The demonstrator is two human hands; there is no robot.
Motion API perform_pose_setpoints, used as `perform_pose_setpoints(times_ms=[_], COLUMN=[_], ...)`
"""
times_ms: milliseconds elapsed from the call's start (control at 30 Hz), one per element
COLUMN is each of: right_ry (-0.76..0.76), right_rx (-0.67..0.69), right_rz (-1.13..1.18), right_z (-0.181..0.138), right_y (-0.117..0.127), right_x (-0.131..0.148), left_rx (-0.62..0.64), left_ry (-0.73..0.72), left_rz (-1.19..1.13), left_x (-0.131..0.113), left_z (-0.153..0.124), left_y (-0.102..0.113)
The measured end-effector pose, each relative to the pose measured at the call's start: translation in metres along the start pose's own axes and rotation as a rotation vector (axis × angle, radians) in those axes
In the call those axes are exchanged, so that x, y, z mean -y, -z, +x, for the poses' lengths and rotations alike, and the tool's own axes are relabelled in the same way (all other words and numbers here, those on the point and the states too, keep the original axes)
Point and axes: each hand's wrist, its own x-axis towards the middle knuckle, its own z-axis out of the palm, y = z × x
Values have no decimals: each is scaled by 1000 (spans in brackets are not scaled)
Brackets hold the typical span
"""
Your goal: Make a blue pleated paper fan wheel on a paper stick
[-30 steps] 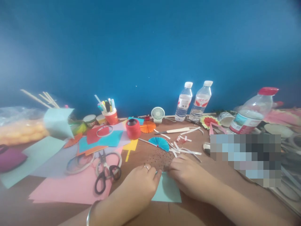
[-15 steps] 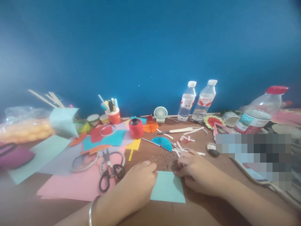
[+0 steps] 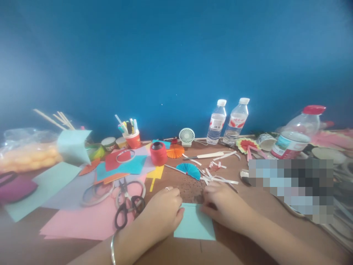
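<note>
A pale mint-green sheet of paper (image 3: 194, 222) lies flat on the table in front of me, with a narrow crease along its far edge. My left hand (image 3: 165, 209) is closed at the sheet's far left corner, its fingers curled and the thumb by the left edge. At the far right corner, my right hand (image 3: 222, 204) is closed too, its thumb on the paper. The fingertips of both hands are partly hidden. Black-handled scissors (image 3: 125, 206) lie left of my left hand. Beyond my hands is a blue pleated paper fan (image 3: 190, 170) on a stick.
Coloured paper sheets (image 3: 79, 222) spread leftward. A red thread spool (image 3: 158, 154), a cup of pens (image 3: 132, 139) and a small white fan (image 3: 186, 136) stand behind. Paper strips (image 3: 217, 179) and a craft knife (image 3: 205, 156) lie ahead. Water bottles (image 3: 217, 125) stand at the back right.
Both hands stay at the paper's far edge. My right hand's fingers have shifted slightly and the left thumb now shows more. The whole view has moved a little.
</note>
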Motion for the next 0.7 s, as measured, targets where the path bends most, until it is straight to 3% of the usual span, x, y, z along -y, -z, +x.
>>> perform_pose_setpoints(times_ms=[100, 333, 500, 700], right_ry=[-123, -135, -121, -102], right_rx=[-19, -17, -27, -26], right_rz=[125, 284, 270, 228], right_z=[5, 6, 6, 5], right_y=[-11, -17, -17, -18], right_x=[3, -1, -2, -3], left_rx=[-19, -155, -25, 17], left_ry=[74, 234, 304, 268], left_rz=[-92, -51, 152, 209], left_x=[5, 53, 69, 68], left_z=[6, 23, 50, 60], left_y=[-1, 17, 12, 6])
